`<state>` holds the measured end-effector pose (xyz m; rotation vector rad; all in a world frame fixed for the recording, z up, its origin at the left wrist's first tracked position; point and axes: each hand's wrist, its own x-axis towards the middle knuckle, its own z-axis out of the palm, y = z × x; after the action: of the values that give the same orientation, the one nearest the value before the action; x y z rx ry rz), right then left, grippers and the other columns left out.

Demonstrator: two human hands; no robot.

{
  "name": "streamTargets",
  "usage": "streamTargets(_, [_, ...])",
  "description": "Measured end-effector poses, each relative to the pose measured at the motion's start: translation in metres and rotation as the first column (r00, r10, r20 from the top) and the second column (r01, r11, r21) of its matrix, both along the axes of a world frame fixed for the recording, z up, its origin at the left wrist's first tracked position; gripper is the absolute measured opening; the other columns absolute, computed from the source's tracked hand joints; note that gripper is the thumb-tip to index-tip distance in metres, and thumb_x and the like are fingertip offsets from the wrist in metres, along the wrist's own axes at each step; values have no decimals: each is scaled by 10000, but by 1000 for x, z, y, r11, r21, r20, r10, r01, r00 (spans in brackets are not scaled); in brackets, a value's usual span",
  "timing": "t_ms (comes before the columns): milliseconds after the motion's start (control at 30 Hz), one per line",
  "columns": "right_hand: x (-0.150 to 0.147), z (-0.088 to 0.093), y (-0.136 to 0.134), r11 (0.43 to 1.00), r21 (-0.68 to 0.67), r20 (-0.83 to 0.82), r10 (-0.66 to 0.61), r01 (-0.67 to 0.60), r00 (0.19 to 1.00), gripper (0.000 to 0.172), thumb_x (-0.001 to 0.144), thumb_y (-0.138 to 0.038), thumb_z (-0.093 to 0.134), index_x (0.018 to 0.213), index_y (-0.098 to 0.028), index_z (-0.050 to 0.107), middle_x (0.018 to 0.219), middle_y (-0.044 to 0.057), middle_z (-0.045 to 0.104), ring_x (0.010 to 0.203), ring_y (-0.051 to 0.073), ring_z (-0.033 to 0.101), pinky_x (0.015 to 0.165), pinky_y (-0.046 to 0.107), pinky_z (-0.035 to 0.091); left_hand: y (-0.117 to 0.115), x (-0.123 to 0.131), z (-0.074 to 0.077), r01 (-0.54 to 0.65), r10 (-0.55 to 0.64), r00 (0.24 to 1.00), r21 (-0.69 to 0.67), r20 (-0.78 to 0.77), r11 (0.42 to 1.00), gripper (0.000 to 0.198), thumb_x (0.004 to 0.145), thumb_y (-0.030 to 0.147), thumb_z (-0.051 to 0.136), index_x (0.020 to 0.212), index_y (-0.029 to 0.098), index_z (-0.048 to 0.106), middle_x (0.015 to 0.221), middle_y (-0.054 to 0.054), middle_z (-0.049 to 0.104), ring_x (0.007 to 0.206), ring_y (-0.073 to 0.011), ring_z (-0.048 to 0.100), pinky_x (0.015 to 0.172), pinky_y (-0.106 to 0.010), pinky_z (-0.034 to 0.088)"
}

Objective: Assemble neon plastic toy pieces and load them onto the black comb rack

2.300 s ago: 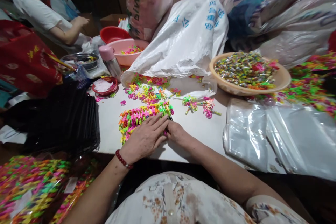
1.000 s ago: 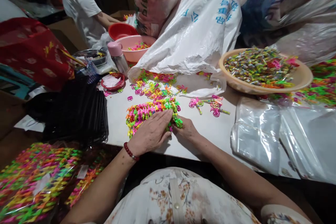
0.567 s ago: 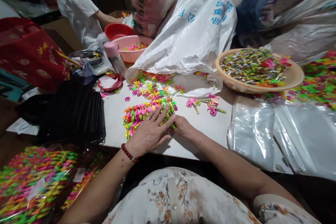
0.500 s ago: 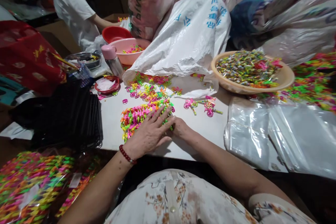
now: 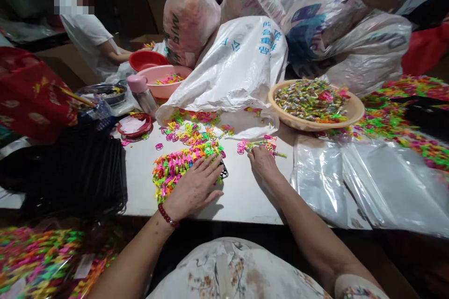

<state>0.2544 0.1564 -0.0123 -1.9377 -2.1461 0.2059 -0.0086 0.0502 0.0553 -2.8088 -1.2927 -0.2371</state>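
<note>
1. Clock directions run from the gap between the hands, with twelve pointing away from the wearer.
2. At nine o'clock, rows of colourful plastic toys (image 5: 173, 168) lie packed together on the white table (image 5: 242, 201); a black openwork edge (image 5: 225, 171) shows at their right end.
3. The left hand (image 5: 194, 189) rests over the near right part of the rows, fingers extended and unclenched, probably to keep the pieces from shifting.
4. At two o'clock, the right hand (image 5: 263, 161) touches a few loose toys on sticks (image 5: 271, 142), fingers bent downward; whether they grip one I cannot tell. That small group lies apart from the rows, presumably for easy reach.
5. The white sack (image 5: 224, 74) lies at twelve, its mouth facing the wearer and toy pieces (image 5: 196, 133) spilling out at eleven, likely so they come readily to hand.
6. Clear plastic bags (image 5: 317, 187) lie flat at three, below a heaped beige basin (image 5: 356, 111), perhaps sorted by kind.
</note>
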Motion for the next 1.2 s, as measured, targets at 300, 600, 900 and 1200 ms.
streamTargets(300, [-40, -3, -54, 949, -120, -730, 114, -291, 674, 176, 934, -383, 485, 959, -215, 529, 833, 25, 656, 671, 161, 583, 630, 274, 467, 2, -3, 7, -15, 38, 986, -140, 161, 990, 780, 942, 426, 531, 1557, 144, 144, 1548, -142, 381, 1411, -240, 368, 1178, -387, 302])
streamTargets(600, [-71, -19, -56, 846, 104, -748, 413, -523, 520, 139, 866, -291, 531, 771, -193, 551, 774, 19, 597, 704, 155, 522, 675, 275, 431, 2, -2, 8, -17, 57, 973, -178, 222, 984, 820, 935, 405, 537, 1575, 183, 75, 1540, -130, 383, 1397, -264, 379, 1169, -424, 314])
streamTargets(900, [-71, -14, -49, 822, 102, -732, 444, -560, 518, 146, 837, -249, 512, 712, -183, 550, 697, 0, 574, 658, 139, 503, 624, 248, 395, 2, -2, 9, -24, 62, 976, -179, 210, 984, 842, 920, 391, 563, 1572, 158, 84, 1558, -139, 361, 1425, -250, 345, 1190, -407, 290])
streamTargets(1200, [-67, -13, -32, 747, 75, -626, 551, -660, 552, 114, 805, -177, 514, 829, -163, 625, 783, 27, 649, 688, 151, 556, 653, 249, 427, 2, 0, 6, -22, 28, 998, -111, 57, 994, 724, 946, 424, 509, 1553, 168, 208, 1638, -111, 175, 1517, -263, 137, 1221, -438, 202])
